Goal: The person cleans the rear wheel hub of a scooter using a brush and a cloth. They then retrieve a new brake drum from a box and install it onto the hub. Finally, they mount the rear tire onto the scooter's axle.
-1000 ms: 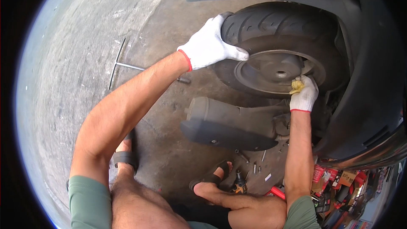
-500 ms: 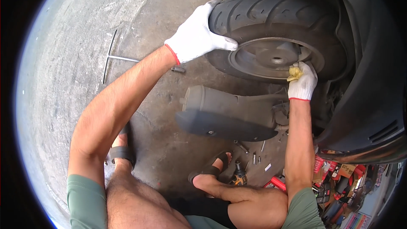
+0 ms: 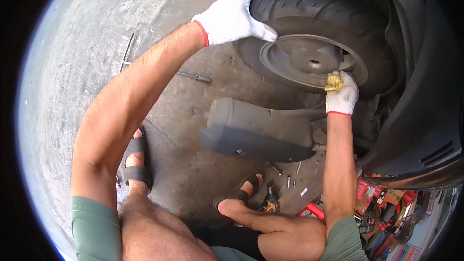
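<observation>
A black tyre (image 3: 309, 17) on a grey rim (image 3: 278, 67) lies tilted at the upper right, against the dark scooter body. My left hand (image 3: 232, 15), in a white knit glove with a red cuff, grips the tyre's left side. Its thumb lies along the sidewall near the rim, and the fingers go over the tread, partly hidden. My right hand (image 3: 344, 94), gloved the same way, is closed on a crumpled yellow cloth (image 3: 334, 83). It holds the cloth at the rim's near edge, below the hub (image 3: 315, 63). The fingertips are partly hidden.
A grey and black exhaust muffler (image 3: 261, 130) lies below the wheel. A T-handle wrench (image 3: 195, 77) rests left, partly behind my forearm. Near my right foot are a power drill (image 3: 271, 199) and several sockets. Tools and boxes (image 3: 386, 212) crowd the lower right, under the scooter bodywork (image 3: 411, 130).
My left hand has shifted slightly up and right, and the wheel has tilted a little. My right hand, still with the yellow cloth, has moved slightly left. More of the wrench's shaft shows.
</observation>
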`<state>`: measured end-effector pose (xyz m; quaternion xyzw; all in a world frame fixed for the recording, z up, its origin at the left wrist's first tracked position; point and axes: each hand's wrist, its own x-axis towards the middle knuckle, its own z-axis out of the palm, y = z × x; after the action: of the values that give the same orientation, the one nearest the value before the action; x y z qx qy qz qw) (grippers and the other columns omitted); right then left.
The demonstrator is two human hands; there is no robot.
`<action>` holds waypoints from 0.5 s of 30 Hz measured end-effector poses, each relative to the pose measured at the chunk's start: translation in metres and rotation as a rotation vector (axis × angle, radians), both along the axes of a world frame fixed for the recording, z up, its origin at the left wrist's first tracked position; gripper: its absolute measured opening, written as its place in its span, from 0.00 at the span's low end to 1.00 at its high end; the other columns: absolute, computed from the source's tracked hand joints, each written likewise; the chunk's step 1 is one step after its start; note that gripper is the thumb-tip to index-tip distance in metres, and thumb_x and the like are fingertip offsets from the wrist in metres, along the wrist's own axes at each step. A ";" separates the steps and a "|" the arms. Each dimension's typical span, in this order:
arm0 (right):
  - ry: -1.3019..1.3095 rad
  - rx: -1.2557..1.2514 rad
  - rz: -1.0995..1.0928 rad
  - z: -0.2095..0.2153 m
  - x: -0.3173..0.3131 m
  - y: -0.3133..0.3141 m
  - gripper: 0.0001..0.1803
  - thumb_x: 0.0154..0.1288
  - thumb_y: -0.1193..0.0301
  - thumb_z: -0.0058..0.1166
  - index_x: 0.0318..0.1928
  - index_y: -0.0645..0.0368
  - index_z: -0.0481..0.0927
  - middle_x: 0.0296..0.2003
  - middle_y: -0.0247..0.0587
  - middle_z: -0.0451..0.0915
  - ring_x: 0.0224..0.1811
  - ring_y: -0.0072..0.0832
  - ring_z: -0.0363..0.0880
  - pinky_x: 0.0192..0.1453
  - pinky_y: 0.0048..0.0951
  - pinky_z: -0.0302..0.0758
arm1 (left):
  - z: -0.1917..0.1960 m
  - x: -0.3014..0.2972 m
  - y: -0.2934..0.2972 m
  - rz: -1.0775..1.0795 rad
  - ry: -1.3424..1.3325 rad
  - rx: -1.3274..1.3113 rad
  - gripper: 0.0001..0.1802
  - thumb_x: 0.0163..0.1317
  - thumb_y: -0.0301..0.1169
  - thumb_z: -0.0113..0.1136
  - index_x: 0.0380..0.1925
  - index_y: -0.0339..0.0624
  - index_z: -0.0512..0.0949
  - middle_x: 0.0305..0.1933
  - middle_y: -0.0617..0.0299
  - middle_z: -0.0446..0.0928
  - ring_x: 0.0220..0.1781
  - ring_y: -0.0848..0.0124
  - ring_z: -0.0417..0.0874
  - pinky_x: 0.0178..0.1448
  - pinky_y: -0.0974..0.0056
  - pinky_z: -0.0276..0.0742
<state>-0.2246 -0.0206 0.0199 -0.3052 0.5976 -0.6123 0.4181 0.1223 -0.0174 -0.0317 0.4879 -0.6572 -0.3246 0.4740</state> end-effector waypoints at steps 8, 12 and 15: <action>-0.109 0.092 -0.010 -0.008 -0.011 -0.005 0.04 0.71 0.80 0.51 0.38 0.67 0.78 0.33 0.44 0.80 0.34 0.36 0.79 0.47 0.36 0.80 | 0.054 0.004 -0.005 -0.086 -0.044 -0.241 0.55 0.43 0.48 0.80 0.68 0.32 0.67 0.66 0.37 0.74 0.68 0.48 0.76 0.73 0.55 0.69; -0.191 0.129 -0.031 -0.014 -0.016 -0.008 0.05 0.72 0.79 0.49 0.39 0.66 0.78 0.33 0.44 0.80 0.34 0.37 0.79 0.50 0.40 0.81 | 0.070 0.001 -0.011 -0.116 -0.097 -0.151 0.53 0.47 0.49 0.77 0.69 0.33 0.66 0.65 0.36 0.75 0.68 0.49 0.76 0.71 0.55 0.70; -0.290 0.174 -0.029 -0.014 -0.011 -0.005 0.06 0.74 0.77 0.47 0.39 0.64 0.77 0.32 0.42 0.78 0.33 0.38 0.79 0.54 0.47 0.80 | 0.079 -0.005 -0.012 -0.166 -0.096 -0.119 0.51 0.49 0.49 0.76 0.69 0.33 0.66 0.65 0.36 0.75 0.67 0.50 0.77 0.70 0.56 0.71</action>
<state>-0.2353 -0.0252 0.0058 -0.1677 0.5862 -0.6016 0.5160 0.1168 -0.0294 0.0469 0.4179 -0.7352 -0.2995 0.4418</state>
